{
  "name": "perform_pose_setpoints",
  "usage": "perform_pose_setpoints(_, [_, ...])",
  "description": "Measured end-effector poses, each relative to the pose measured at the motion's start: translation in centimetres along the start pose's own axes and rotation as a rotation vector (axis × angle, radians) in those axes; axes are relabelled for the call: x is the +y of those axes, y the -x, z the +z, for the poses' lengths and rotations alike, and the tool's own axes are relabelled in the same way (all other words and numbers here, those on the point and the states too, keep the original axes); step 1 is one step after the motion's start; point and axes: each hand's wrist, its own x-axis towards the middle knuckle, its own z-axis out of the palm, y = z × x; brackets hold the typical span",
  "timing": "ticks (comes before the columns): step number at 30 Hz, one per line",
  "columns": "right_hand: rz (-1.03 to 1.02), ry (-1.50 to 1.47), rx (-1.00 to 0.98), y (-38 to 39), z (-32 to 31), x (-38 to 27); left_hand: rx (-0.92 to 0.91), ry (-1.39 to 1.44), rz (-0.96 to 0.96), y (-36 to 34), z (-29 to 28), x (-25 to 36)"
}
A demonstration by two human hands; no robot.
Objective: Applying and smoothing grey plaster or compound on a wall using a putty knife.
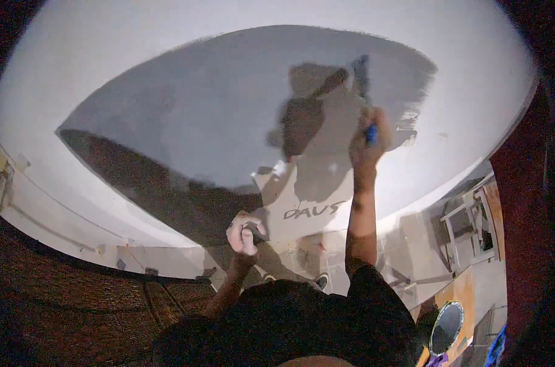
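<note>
My right hand (370, 137) is raised to the wall and wrapped around the blue handle of a paintbrush (361, 72). Dark and blurred, the brush's head points up over a large grey painted patch (216, 92) on the white wall (137, 40). Lower down and to the left, my left hand (244, 233) is held in front of my body with its fingers curled in. It looks washed out by the light, and nothing shows in its grip. Streaky brush marks form the patch's right edge. Shadows of my arm and the brush fall across the paint.
Grey brushed lettering (314, 211) marks the white wall below the patch. A pale wooden frame (467, 229) stands at right. Lower right, an oval container of grey paint (447, 327) rests by a wooden board (464, 293). A brown woven surface (88, 306) lies at lower left.
</note>
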Motion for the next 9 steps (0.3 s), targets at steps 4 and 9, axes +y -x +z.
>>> perform_pose_setpoints(4, [-0.517,-0.286,-0.326,3.7,5.1,-7.9,0.025,-0.019,-0.080,-0.4,-0.2,1.3])
perform_pose_setpoints(9, [-0.445,-0.327,-0.520,5.9,6.3,-11.0,0.009,-0.015,-0.095,-0.8,-2.2,2.9])
